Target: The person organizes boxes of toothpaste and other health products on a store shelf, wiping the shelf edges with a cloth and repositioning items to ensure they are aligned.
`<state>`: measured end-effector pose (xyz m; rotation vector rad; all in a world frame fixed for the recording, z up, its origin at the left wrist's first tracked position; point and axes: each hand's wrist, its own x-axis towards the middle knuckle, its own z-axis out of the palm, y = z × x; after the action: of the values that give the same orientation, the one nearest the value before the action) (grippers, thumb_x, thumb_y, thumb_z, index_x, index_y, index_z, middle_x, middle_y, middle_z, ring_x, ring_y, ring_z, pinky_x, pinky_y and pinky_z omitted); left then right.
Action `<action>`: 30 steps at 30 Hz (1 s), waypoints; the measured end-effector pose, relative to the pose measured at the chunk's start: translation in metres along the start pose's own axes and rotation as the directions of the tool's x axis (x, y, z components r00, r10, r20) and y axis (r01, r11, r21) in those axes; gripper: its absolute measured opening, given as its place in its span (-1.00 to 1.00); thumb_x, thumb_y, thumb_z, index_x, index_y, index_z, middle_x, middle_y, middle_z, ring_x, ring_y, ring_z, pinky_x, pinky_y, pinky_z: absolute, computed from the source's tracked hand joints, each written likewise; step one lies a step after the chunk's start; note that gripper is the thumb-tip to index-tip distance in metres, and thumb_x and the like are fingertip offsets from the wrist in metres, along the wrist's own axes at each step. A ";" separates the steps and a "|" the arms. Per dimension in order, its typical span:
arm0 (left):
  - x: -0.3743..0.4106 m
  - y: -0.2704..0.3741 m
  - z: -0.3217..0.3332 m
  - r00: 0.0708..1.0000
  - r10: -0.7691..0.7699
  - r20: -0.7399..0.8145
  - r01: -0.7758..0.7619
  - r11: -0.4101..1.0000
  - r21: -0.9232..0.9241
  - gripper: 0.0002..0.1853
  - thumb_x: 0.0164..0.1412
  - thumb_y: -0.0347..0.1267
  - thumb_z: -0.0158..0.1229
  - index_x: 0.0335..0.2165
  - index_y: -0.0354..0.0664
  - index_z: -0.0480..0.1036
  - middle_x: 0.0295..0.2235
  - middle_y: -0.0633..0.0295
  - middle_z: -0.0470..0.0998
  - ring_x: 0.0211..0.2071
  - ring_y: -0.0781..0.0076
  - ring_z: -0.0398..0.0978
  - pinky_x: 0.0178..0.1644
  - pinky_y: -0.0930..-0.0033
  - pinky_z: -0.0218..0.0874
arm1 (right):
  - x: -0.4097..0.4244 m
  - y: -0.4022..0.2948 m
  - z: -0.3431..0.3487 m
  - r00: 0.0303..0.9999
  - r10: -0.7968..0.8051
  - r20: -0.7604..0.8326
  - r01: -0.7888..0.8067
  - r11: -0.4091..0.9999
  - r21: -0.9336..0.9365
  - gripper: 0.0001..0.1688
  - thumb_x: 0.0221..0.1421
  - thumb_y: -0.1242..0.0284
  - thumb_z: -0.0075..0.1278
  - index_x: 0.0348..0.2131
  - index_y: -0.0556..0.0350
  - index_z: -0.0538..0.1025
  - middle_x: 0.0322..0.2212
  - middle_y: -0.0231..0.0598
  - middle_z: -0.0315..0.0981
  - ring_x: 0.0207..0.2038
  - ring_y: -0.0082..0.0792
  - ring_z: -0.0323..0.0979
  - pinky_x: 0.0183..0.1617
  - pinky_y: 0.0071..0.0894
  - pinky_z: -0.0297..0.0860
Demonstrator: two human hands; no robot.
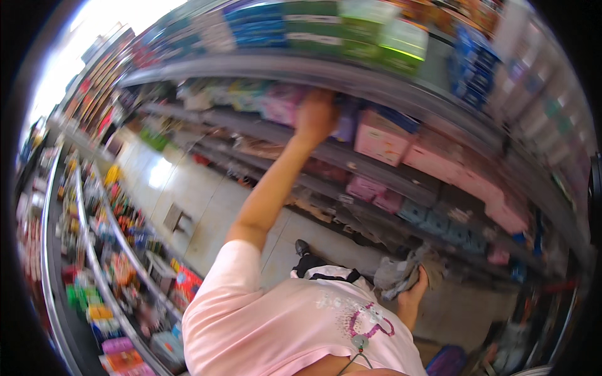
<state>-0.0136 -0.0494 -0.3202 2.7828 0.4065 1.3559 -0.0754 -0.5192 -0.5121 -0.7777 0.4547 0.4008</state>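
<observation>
My left hand point(317, 115) is stretched out to the middle shelf point(263, 123), just under the edge of the shelf above. It is at the pink packages point(282, 103), with a purple package point(346, 123) close on its right. Motion blur hides the fingers, so whether they grip anything cannot be told. Low on the right, near my waist, my right hand point(415, 292) holds a crumpled grey cloth point(399, 275). A pink carton point(383, 136) stands on the shelf to the right of my left hand.
Green boxes point(312, 28) and blue boxes point(256, 26) line the upper shelf point(235, 68). Long pink cartons point(451, 160) fill the shelf's right part. Behind on the left runs another rack point(94, 254) of small goods. A low stool point(176, 218) stands on the tiled floor point(207, 225).
</observation>
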 end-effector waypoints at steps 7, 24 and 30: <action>0.032 0.118 -0.105 0.894 0.325 -0.310 -0.437 0.785 -0.439 -0.78 -0.03 -0.63 0.20 -0.34 -0.18 0.54 -0.57 0.25 0.49 -0.56 0.24 0.42 -0.45 0.37 0.27 | -0.007 -0.006 0.002 0.993 -0.060 -0.100 0.065 0.997 0.042 -0.67 0.17 0.32 0.07 -0.09 0.03 0.54 -0.11 -0.38 0.52 -0.06 -0.30 0.44 0.10 -0.23 0.35; 0.152 0.222 -0.098 0.969 0.051 0.241 0.049 0.920 -0.389 0.13 -0.09 -0.13 0.35 0.29 -0.21 -0.15 -0.18 -0.19 0.54 -0.19 -0.19 0.55 -0.12 -0.01 0.38 | -0.022 -0.006 -0.005 0.981 -0.115 -0.159 0.141 0.977 0.159 -0.66 0.13 0.34 0.08 -0.10 0.06 0.54 -0.12 -0.37 0.52 -0.06 -0.29 0.43 0.08 -0.25 0.34; 0.149 0.196 -0.085 0.992 0.120 -0.030 -0.123 0.912 -0.390 -0.10 -0.17 -0.20 0.28 0.17 -0.09 0.11 -0.34 -0.13 0.60 -0.37 -0.23 0.57 -0.27 -0.03 0.41 | -0.020 -0.008 -0.014 0.987 -0.104 -0.120 0.123 0.979 0.163 -0.69 0.13 0.35 0.08 -0.12 0.01 0.56 -0.14 -0.40 0.54 -0.07 -0.31 0.45 0.11 -0.27 0.33</action>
<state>0.0521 -0.2114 -0.1270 2.5038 -0.0424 1.2960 -0.0911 -0.5382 -0.5056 -0.6582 0.5385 0.2092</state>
